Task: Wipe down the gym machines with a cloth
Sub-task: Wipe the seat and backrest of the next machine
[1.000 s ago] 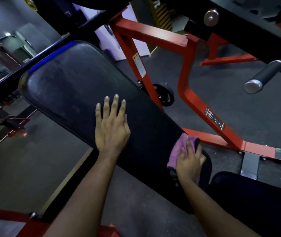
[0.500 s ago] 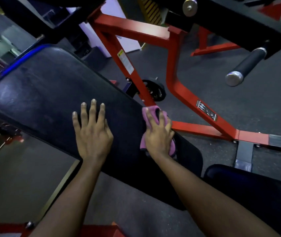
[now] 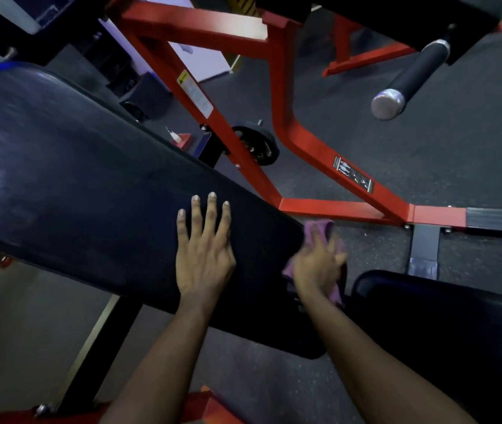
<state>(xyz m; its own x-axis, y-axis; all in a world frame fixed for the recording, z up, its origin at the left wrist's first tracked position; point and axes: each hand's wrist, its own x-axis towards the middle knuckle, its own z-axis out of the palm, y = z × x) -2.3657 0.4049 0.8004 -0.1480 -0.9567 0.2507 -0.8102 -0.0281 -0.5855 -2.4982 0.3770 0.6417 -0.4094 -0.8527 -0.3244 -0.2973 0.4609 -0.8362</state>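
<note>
Head view: long black back pad [image 3: 90, 185], long axis running from far left down to near right. Left hand [image 3: 205, 258] lies flat on the pad, fingers straight and spread, holding nothing, likely bracing. Right hand [image 3: 317, 267] is on top of the purple cloth [image 3: 320, 228] at the pad's right end, on its far-side edge. The hand is motion-blurred, so I cannot tell if the fingers press flat or curl round the cloth. Cloth edges show beyond the fingertips and below the palm.

Key relation: most of the pad's length lies left and far of the cloth, with the left hand between them. The next stroke probably runs leftward along the long axis. Seat pad [image 3: 442, 332] is just right of the cloth, red frame [image 3: 289, 139] beyond.
</note>
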